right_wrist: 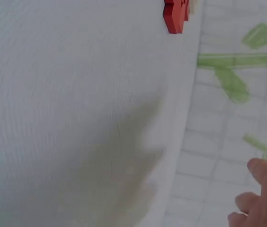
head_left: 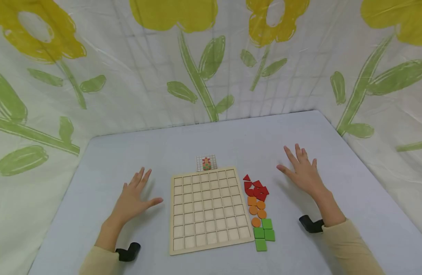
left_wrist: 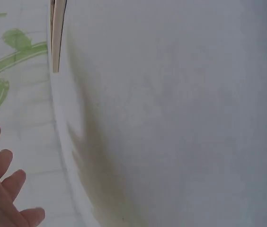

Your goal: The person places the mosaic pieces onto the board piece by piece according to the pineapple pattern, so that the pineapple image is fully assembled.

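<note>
A wooden grid board [head_left: 170, 214] with square cells lies between the two hands in the head view. My left hand [head_left: 132, 200] is held over the table to the left of the board, fingers spread and nothing in it. On the far side, my right hand [head_left: 304, 173] hovers with spread fingers, to the right of several red pieces [head_left: 257, 191]. Below the red group lie orange pieces [head_left: 253, 210], one square and the others round. Green squares [head_left: 259, 232] sit nearest the front, by the board's right corner. A small pattern card [head_left: 206, 163] lies at the board's back edge.
The pale table [head_left: 135, 149] is backed by a white curtain [head_left: 128, 76] printed with yellow flowers and green leaves. A black wrist mount [head_left: 129, 252] sits at the left wrist, and another black mount [head_left: 310, 224] at the right wrist.
</note>
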The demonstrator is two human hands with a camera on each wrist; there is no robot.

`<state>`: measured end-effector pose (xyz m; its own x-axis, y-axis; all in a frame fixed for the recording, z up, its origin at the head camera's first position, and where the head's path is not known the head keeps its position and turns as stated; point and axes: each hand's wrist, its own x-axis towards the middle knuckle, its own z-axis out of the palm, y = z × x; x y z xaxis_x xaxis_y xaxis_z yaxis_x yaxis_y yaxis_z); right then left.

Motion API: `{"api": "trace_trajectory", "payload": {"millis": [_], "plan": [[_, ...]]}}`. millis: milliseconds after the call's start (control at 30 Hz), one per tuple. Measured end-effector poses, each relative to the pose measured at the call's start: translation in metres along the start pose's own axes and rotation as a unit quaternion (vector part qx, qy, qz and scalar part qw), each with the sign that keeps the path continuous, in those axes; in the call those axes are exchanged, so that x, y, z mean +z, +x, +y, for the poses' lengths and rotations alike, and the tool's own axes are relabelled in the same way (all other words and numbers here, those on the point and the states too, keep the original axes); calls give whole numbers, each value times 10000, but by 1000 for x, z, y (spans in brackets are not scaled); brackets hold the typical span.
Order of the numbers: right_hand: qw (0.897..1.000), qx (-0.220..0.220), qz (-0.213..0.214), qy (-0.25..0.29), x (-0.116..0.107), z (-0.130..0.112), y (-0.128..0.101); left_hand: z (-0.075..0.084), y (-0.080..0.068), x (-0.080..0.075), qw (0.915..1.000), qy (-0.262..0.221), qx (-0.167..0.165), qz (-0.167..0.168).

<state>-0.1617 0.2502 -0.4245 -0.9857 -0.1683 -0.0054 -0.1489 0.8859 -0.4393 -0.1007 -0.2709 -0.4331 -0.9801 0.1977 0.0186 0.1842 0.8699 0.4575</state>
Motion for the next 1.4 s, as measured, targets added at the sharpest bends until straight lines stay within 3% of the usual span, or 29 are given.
{"api": "trace_trajectory", "payload": {"millis": [267,400,633,833,1000,1400], "plan": [[9937,-87,-509,998,12,-14,9,9,-1,15,9892,-1145,388,-833],[9911,-245,-489,1215,20,-17,15,14,-5,20,9824,-1384,678,-1058],[9771,-722,-491,1939,33,-23,28,15,-10,31,9759,-1539,947,-1225],[9727,-978,-970,1870,44,-31,40,18,-13,34,9750,-1479,1094,-1242],[9683,-1104,-1307,1819,51,-39,46,20,-13,34,9748,-1460,1009,-1351],[9713,-1097,-1489,1498,54,-56,51,23,-13,34,9760,-1333,845,-1500]]}}
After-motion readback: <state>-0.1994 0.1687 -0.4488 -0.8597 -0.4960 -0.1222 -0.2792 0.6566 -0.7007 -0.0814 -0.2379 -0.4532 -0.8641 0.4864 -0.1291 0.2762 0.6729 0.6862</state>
